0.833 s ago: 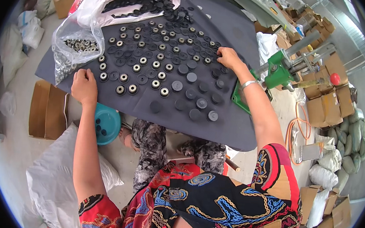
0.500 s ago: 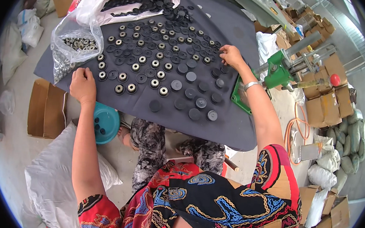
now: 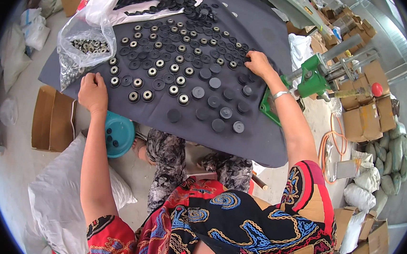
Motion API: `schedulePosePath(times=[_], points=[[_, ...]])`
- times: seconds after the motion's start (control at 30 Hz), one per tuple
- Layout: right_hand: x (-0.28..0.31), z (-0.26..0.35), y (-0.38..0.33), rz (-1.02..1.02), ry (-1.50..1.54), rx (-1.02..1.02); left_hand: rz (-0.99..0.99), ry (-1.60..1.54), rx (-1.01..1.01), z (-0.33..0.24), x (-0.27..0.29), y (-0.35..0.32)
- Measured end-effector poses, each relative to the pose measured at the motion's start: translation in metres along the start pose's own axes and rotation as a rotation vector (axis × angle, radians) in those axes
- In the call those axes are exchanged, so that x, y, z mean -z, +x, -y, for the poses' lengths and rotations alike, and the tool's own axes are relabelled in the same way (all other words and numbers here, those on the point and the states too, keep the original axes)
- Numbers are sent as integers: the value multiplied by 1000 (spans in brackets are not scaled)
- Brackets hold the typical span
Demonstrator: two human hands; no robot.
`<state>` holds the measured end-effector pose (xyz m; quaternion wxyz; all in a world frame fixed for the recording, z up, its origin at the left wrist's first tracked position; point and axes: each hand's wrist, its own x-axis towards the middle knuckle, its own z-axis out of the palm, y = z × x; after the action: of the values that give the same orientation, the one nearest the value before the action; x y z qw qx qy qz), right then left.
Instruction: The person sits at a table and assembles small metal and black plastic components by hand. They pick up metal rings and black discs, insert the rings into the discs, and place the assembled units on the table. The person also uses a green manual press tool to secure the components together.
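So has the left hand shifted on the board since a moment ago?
No. The left hand rests at the same spot on the dark board, beside the clear bag of metal parts.

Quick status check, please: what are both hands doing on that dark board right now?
Left hand flat on board edge, near bag of metal rings. Right hand on black discs at far right. Nothing blocking.

Single head view — steeply down, near the board (image 3: 259,141)
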<state>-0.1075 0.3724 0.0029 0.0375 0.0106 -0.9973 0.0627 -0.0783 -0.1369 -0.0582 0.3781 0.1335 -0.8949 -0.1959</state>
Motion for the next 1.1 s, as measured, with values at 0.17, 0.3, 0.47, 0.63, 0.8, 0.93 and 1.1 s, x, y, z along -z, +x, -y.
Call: schedulePosePath(times=[0.17,0.3,0.47,0.63,0.8,0.93,1.1], points=[[29,-12,3,-153,152,-79,-13,22,-12,6,-1,-1],[42,-36,0,-73,-10,-89,1,9,-5,3,0,-1],[25,-32,-9,70,-52,-139,5,10,-24,6,-2,0],[15,-39,-11,31,-43,-116,9,13,-22,5,-1,0],[17,-35,-11,56,-52,-147,12,-2,-13,0,3,1],[24,-25,-21,119,-106,-90,7,14,-16,4,-2,-1],[33,18,-16,17,-158,20,2,0,-2,4,-1,0]])
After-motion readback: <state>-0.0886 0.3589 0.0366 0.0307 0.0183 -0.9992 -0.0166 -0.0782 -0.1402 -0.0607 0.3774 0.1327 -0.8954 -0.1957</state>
